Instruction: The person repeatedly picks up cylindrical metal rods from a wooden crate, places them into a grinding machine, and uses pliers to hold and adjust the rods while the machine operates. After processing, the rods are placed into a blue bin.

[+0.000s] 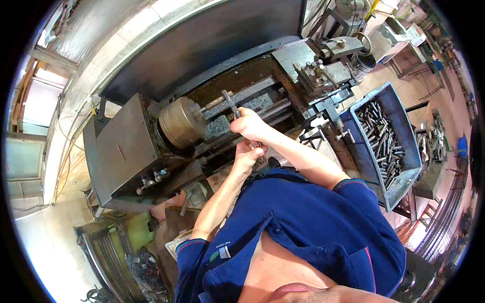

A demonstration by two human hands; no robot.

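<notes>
Both my hands are closed on a long, flat, grey metal tool (230,102); its exact kind is hard to make out. My right hand (248,125) wraps around its middle. Closer to my body, my left hand (247,155) grips the lower end, mostly covering it. The tool's upper end lies across a thin metal rod (214,103) that sticks out from the round chuck (183,122) of a lathe; whether they touch I cannot tell. Metal shavings (219,126) lie on the lathe bed beneath the rod.
To the left is the lathe's headstock (124,146), with control levers (151,181) on its front. The tool post (318,76) and carriage stand right of my hands. A blue bin (404,174) of dark metal parts (379,136) sits at the right. A dark splash guard (202,48) rises behind.
</notes>
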